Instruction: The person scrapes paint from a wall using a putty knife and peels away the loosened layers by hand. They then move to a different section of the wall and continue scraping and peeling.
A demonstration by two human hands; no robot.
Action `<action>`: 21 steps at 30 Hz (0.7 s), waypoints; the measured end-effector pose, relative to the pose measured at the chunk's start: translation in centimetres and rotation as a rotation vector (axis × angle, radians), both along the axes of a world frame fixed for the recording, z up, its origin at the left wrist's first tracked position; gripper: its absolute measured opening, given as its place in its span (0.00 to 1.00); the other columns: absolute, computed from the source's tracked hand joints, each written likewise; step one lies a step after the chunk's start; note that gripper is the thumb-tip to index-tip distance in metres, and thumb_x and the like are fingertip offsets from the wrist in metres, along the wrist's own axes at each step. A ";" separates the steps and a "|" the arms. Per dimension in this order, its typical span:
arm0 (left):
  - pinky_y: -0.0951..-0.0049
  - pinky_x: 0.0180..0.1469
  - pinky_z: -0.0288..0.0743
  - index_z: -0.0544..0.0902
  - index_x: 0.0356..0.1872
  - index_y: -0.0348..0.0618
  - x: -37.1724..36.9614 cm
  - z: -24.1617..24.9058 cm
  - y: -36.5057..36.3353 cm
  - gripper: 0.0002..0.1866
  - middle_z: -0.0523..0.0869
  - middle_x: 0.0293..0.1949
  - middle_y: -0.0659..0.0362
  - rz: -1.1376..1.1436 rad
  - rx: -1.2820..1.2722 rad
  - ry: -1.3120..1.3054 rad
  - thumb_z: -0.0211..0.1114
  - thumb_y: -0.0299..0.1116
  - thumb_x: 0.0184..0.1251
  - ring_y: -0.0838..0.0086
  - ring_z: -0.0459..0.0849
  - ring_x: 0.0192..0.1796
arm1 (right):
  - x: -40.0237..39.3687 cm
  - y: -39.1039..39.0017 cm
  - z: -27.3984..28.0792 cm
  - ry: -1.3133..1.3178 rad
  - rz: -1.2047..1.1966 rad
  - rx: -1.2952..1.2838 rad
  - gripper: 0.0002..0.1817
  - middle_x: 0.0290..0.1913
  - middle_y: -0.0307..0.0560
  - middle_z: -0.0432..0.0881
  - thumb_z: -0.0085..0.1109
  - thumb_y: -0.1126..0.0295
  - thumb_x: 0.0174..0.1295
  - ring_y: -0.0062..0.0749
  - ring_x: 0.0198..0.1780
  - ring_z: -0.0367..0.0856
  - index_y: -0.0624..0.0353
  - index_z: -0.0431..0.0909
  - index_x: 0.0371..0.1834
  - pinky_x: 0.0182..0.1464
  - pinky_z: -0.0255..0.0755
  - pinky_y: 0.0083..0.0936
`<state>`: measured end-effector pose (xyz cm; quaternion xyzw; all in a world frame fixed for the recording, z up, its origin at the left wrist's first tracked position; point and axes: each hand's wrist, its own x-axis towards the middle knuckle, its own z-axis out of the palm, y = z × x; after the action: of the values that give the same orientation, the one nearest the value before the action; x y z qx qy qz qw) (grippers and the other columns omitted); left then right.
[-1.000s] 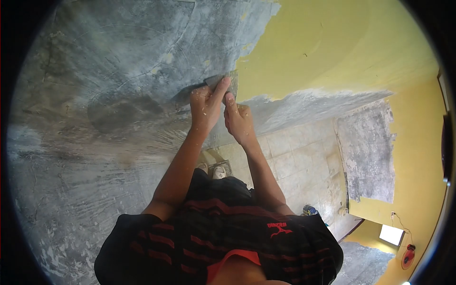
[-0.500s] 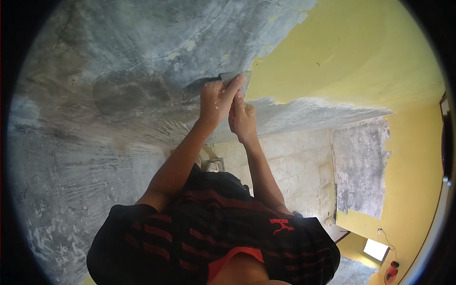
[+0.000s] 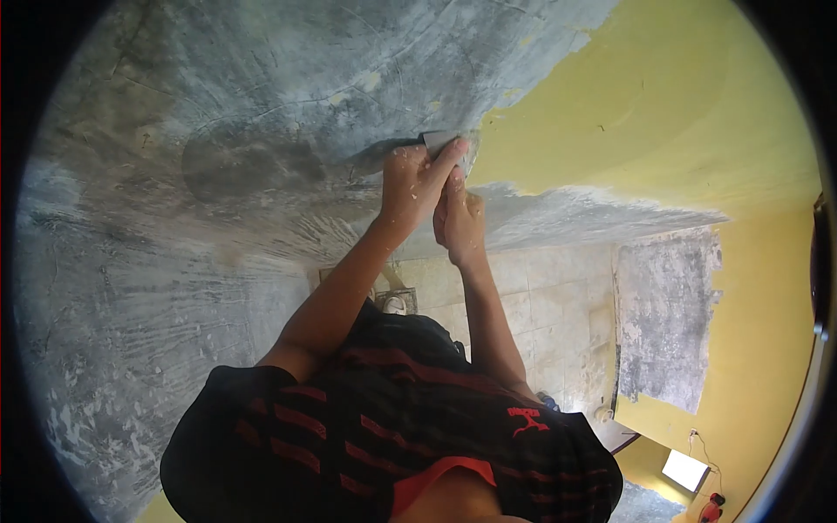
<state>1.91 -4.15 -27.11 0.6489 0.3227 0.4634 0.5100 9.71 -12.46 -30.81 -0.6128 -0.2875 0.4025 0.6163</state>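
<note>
1. The flat grey scraper [image 3: 438, 140] is up against the wall, at the ragged border where yellow paint [image 3: 619, 113] meets the bare grey surface [image 3: 288, 96].
2. The left hand [image 3: 408, 187] has its grip closed on the scraper, fingers curled and thumb stretched along the blade towards the paint side.
3. The right hand [image 3: 464, 231] sits just below and beside it. Its grip appears closed on the lower part of the tool, thumb pointing up near the blade; the handle is hidden, so its exact hold is hard to make out.
4. Pale flecks cling to both hands, which fits with paint coming away.
5. The step in hand looks to be stripping: working the blade's edge at the border of the coating.
6. To my eye, the next move calls for the blade kept flat and low, with firm, even pressure from both hands, so that the edge slips under the yellow rather than gouging the grey.
7. A bared grey strip [image 3: 558, 209] runs below the yellow, above the tiled floor [image 3: 506, 296], so the remaining paint lies higher and to the right.
</note>
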 end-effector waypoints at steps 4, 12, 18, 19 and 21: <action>0.70 0.23 0.58 0.81 0.17 0.37 -0.2 -0.8 1.1 0.29 0.71 0.15 0.72 0.031 0.230 0.111 0.73 0.49 0.76 0.87 0.63 0.24 | 0.3 0.2 -0.3 0.000 0.013 0.028 0.35 0.14 0.30 0.64 0.46 0.41 0.84 0.15 0.14 0.60 0.50 0.68 0.17 0.16 0.53 0.22; 0.71 0.23 0.61 0.83 0.19 0.34 0.1 -0.8 0.5 0.29 0.73 0.14 0.67 0.028 0.048 0.155 0.73 0.48 0.76 0.88 0.67 0.23 | 0.0 -0.6 1.1 0.152 0.070 -0.010 0.34 0.14 0.25 0.59 0.41 0.40 0.85 0.10 0.13 0.52 0.44 0.61 0.18 0.14 0.44 0.19; 0.69 0.22 0.60 0.79 0.17 0.33 0.2 -0.8 0.2 0.31 0.70 0.12 0.64 0.006 0.022 0.023 0.73 0.48 0.76 0.87 0.65 0.22 | 0.6 -0.4 0.1 0.071 0.036 -0.045 0.35 0.14 0.29 0.63 0.47 0.41 0.84 0.15 0.13 0.58 0.48 0.62 0.16 0.15 0.51 0.21; 0.69 0.22 0.60 0.79 0.17 0.33 0.2 0.0 0.4 0.31 0.70 0.12 0.64 0.006 0.024 0.020 0.73 0.48 0.76 0.87 0.65 0.22 | 0.7 0.0 0.6 0.068 0.035 -0.043 0.35 0.14 0.29 0.63 0.47 0.41 0.84 0.15 0.13 0.58 0.48 0.62 0.16 0.15 0.51 0.21; 0.69 0.22 0.59 0.78 0.16 0.33 0.0 1.4 0.4 0.32 0.69 0.12 0.65 0.040 0.119 0.035 0.73 0.49 0.75 0.87 0.64 0.22 | 0.4 0.2 1.6 0.124 0.041 0.034 0.36 0.14 0.29 0.63 0.46 0.41 0.84 0.15 0.13 0.59 0.48 0.62 0.15 0.15 0.51 0.21</action>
<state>1.90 -3.78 -25.68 0.6794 0.3162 0.4806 0.4555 10.12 -12.24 -29.20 -0.5702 -0.2679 0.4474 0.6348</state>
